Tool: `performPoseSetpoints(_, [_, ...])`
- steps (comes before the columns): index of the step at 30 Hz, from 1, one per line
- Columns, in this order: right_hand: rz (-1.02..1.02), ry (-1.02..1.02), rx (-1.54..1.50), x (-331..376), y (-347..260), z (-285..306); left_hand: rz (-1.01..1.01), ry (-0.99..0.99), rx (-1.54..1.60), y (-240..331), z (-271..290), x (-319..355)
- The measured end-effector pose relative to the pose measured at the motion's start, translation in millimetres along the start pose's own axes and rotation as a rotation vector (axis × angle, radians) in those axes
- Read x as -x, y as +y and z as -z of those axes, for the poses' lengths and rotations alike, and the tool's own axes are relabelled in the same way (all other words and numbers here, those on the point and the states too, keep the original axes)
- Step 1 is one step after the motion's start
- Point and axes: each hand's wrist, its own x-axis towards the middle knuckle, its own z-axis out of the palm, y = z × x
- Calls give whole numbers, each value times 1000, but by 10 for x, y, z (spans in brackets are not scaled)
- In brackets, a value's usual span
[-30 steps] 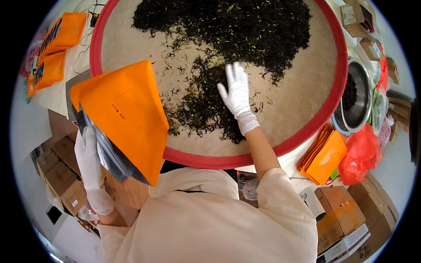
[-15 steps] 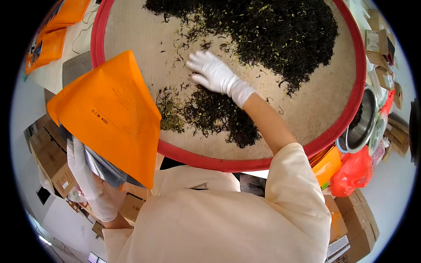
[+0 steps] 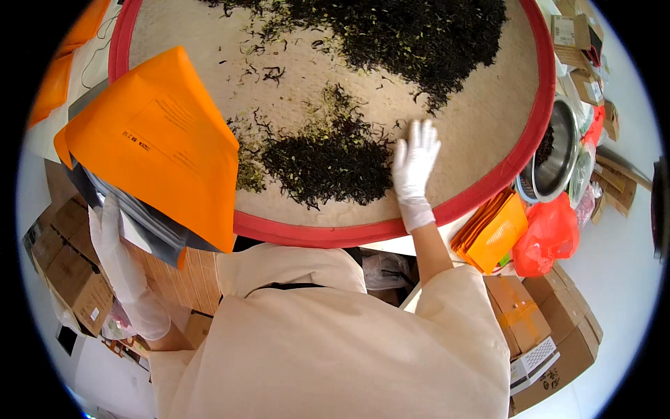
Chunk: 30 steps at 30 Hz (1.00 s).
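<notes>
Seen from the head camera, looking straight down: a large round woven bamboo tray with a red rim (image 3: pixel 317 234) fills the upper half of the picture. Across its top lies a wide spread of dark dried tea leaves (image 3: pixel 419 35). Nearer the person sits a smaller, separate heap of dark tea leaves (image 3: pixel 328 160), with greenish bits scattered at its left edge.

The right hand (image 3: pixel 413 167), in a white glove, rests flat on the tray at the right edge of the small heap, touching it. Its fingers are stretched out and close together, pointing away from the person, and it grips nothing.

The left hand (image 3: pixel 112 241), also white-gloved, is low at the left, outside the tray. It grasps the lower end of a stack of flat pouches, orange on top and grey beneath (image 3: pixel 157 150). The stack's long axis runs diagonally, its lower end at the hand and its upper end up and to the right, tilted over the tray's left rim.

Around the tray: brown cardboard boxes (image 3: pixel 63 269) at lower left and lower right, a pile of orange pouches (image 3: pixel 492 234) beside a red plastic bag (image 3: pixel 551 234) on the right, and a steel bowl (image 3: pixel 555 150) holding leaves just past the rim. The floor is pale.
</notes>
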Motion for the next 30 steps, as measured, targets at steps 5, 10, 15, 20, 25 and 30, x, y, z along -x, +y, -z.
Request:
performPoseSetpoints(5, [175, -209, -417, 133, -700, -231, -18, -3, -18, -22, 62, 69])
performPoseSetpoints(10, [452, -491, -521, 160, -875, 145, 15, -35, -43, -189, 291, 63])
performPoseSetpoints(15, [792, -744, -151, 252, -433, 299, 26, 21, 10, -206, 227, 148])
performPoseSetpoints(20, [988, -629, 12, -161, -918, 37, 23, -13, 101, -65, 89, 285])
performPoseSetpoints(25, [1179, -601, 86, -528, -1350, -154, -20, -37, 34, -39, 197, 328])
performPoseSetpoints(30, [1145, -582, -12, -376, -1243, -347, -11, -12, 4, -40, 219, 403])
